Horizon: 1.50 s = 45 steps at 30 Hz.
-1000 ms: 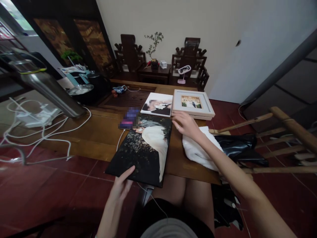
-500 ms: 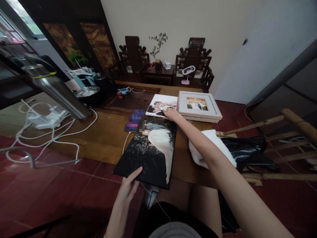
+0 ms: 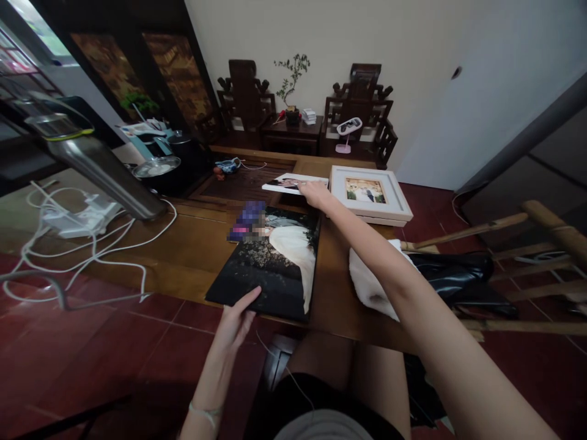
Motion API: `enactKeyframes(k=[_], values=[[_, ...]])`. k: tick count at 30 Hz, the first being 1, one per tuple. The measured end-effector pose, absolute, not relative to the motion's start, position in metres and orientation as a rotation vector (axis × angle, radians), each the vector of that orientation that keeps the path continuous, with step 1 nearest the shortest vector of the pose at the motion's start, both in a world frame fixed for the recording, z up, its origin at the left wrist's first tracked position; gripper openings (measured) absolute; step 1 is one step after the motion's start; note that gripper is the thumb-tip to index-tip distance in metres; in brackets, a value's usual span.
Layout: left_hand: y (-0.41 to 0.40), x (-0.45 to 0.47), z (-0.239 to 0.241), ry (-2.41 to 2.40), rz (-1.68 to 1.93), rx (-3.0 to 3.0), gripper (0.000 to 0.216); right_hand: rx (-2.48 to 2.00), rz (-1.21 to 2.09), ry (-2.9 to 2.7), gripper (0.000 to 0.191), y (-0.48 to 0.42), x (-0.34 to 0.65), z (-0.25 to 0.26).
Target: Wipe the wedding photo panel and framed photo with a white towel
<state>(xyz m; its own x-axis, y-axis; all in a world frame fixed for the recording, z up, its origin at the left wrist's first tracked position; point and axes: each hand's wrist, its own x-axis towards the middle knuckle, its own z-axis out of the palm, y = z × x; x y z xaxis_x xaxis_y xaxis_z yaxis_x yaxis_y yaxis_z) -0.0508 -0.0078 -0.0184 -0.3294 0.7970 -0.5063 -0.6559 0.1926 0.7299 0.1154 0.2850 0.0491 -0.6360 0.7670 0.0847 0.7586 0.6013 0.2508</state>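
Note:
My left hand (image 3: 239, 315) grips the near edge of a large dark photo panel (image 3: 275, 269), thumb on top and fingers underneath. The panel shows a figure in a long white dress and lies along the wooden table's front. Farther off, my right hand (image 3: 316, 194) is closed on a smaller white-edged photo panel (image 3: 282, 182), which is tilted up off the table at its near side. Just right of that hand sits a white-framed photo (image 3: 364, 190) on a stack. A phone (image 3: 247, 221), partly blurred out, lies at the dark panel's far left corner.
On the left of the wooden table (image 3: 183, 263) stand a steel bottle (image 3: 101, 165) and a power strip (image 3: 77, 217) with tangled white cables. A lidded pot (image 3: 158, 168) is behind them. To the right, a white towel (image 3: 371, 281) lies near a bamboo chair (image 3: 477, 232).
My right hand has raised the small photo panel, tipping it up and away. The dark panel has come down flatter onto the table, moving slightly left with my left hand.

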Motion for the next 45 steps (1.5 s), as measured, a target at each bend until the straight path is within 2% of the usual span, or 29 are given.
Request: enactKeyframes(k=[3, 10, 19, 25, 28, 31, 40, 45], values=[[0.010, -0.042, -0.006, 1.226, 1.574, 0.126, 0.041, 1.448, 0.427, 2.803, 0.041, 0.283, 0.118, 0.057], [0.064, -0.036, -0.001, 1.090, 1.551, 0.278, 0.034, 1.746, 0.531, 2.902, 0.039, 0.269, 0.136, 0.072], [0.159, -0.031, 0.005, 0.881, 1.487, 0.409, 0.027, 1.778, 0.778, 3.078, 0.037, 0.257, 0.169, 0.102], [0.214, -0.019, -0.003, 0.710, 1.474, 0.404, 0.037, 1.794, 0.822, 3.093, 0.036, 0.253, 0.181, 0.104], [0.232, -0.010, -0.007, 0.673, 1.476, 0.379, 0.026, 1.779, 0.845, 3.093, 0.036, 0.253, 0.184, 0.101], [0.243, 0.000, -0.013, 0.774, 1.473, 0.342, 0.019, 1.742, 0.854, 3.079, 0.036, 0.253, 0.183, 0.096], [0.246, 0.021, -0.040, 1.062, 1.553, 0.255, 0.036, 1.693, 0.825, 3.062, 0.034, 0.254, 0.180, 0.079], [0.251, 0.026, -0.047, 1.153, 1.489, 0.294, 0.026, 1.608, 0.801, 3.114, 0.033, 0.253, 0.173, 0.072]])
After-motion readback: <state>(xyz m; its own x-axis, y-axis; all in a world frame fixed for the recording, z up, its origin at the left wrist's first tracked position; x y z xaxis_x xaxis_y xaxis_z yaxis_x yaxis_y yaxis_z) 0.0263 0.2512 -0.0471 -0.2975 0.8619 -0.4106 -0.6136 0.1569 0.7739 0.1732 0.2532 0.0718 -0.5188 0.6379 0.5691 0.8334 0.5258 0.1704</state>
